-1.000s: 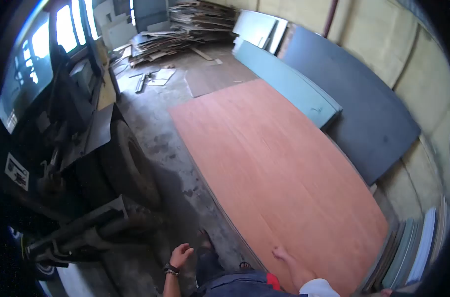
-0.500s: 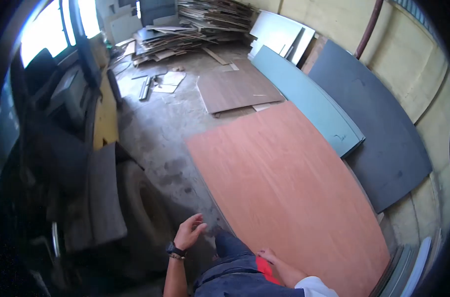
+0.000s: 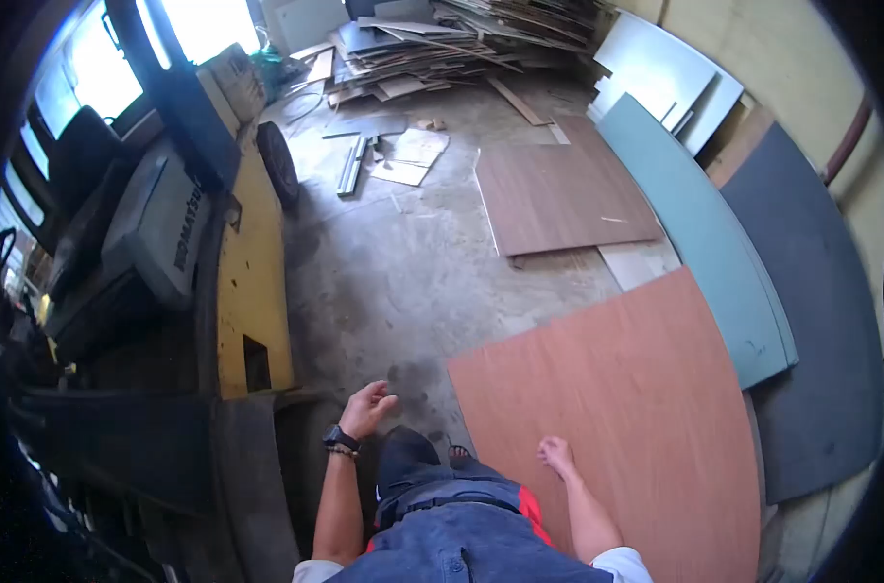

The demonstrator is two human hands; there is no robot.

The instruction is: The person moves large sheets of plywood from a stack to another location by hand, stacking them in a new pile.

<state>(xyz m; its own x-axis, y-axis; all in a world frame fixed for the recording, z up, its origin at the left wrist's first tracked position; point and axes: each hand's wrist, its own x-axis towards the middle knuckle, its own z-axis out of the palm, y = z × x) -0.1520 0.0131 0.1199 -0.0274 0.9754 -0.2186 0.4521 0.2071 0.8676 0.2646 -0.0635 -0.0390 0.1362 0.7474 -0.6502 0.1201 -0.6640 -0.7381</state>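
Observation:
My left hand (image 3: 367, 409), with a dark watch on its wrist, hangs over the concrete floor beside the forklift. Its fingers are curled, and whether they hold anything is too small to make out. My right hand (image 3: 555, 455) is loosely closed above the reddish-brown wooden sheet (image 3: 617, 379); nothing can be made out in it. The sheet lies low along my right side, its left corner pointing toward the floor in front of me.
A yellow forklift (image 3: 252, 291) stands at the left. Ahead lie a brown board (image 3: 563, 194), metal strips (image 3: 352, 165) and stacked panels (image 3: 413, 58). Teal (image 3: 699, 228) and dark grey (image 3: 801, 291) sheets lean along the right wall.
The view has shifted left, showing more of the forklift. My right hand has moved from beside my hip forward and out over the reddish sheet. My left hand stays raised at my left side.

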